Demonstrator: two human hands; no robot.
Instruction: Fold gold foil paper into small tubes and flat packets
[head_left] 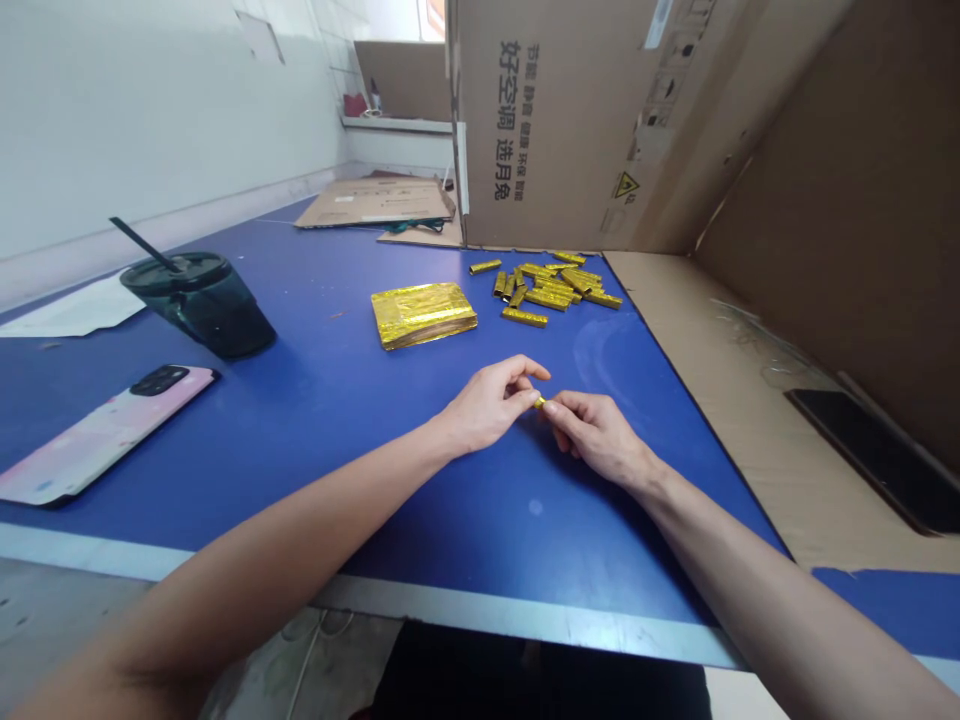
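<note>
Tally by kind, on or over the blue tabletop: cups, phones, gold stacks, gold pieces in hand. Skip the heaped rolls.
Cup: 1
Phone: 1
Gold stack: 1
Gold piece between left hand and right hand: 1
Total: 4

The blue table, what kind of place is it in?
Maybe a makeshift work corner, perhaps at home: the blue table holds a stack of gold foil sheets and a pile of small gold pieces, with printed cardboard standing behind them.
</note>
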